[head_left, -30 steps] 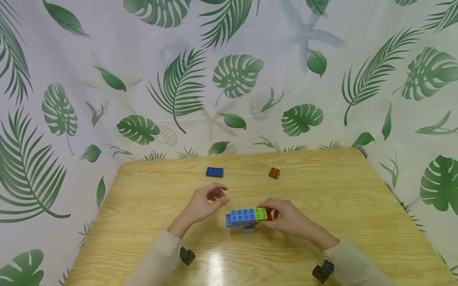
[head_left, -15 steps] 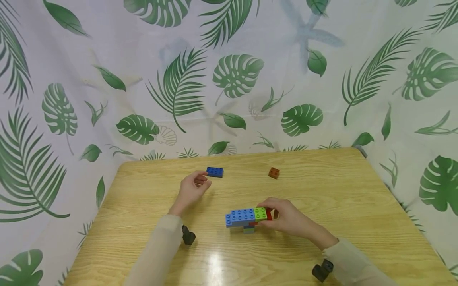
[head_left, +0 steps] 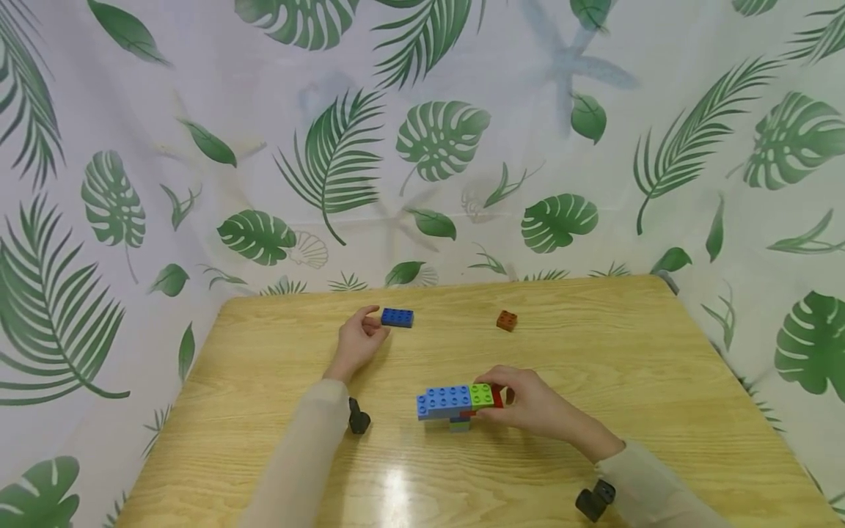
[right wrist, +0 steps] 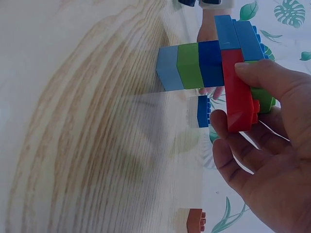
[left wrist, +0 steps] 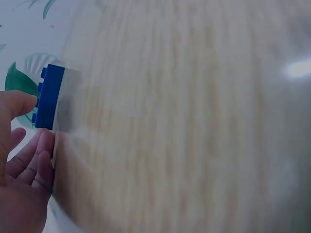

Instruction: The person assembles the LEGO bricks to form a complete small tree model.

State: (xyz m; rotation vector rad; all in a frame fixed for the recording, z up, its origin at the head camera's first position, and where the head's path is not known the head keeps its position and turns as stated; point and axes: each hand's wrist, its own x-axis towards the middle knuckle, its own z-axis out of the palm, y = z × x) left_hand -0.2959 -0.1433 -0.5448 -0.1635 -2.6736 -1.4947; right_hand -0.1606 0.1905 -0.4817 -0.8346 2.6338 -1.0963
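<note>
A dark blue toy brick (head_left: pixel 397 317) with studs on top lies toward the far side of the table. My left hand (head_left: pixel 359 337) is at its left end, fingers loosely bent. In the left wrist view, one finger reaches over the studded side of the brick (left wrist: pixel 50 97) while other fingertips are right at its end. My right hand (head_left: pixel 531 402) holds a toy brick build (head_left: pixel 449 400) by its red and lime-green end. Seen from the right wrist, the build has a column (right wrist: pixel 188 67) of light blue, green and dark blue bricks under a red brick (right wrist: pixel 235 92).
A small orange-brown brick (head_left: pixel 507 320) lies at the back, right of the blue one. The wooden table (head_left: pixel 581 323) ends at a leaf-printed cloth (head_left: pixel 370 169) behind. Black wrist cameras sit at both sleeves.
My left hand has moved away from the brick build, forward and left, to the dark blue brick. The right hand and the build have stayed in place.
</note>
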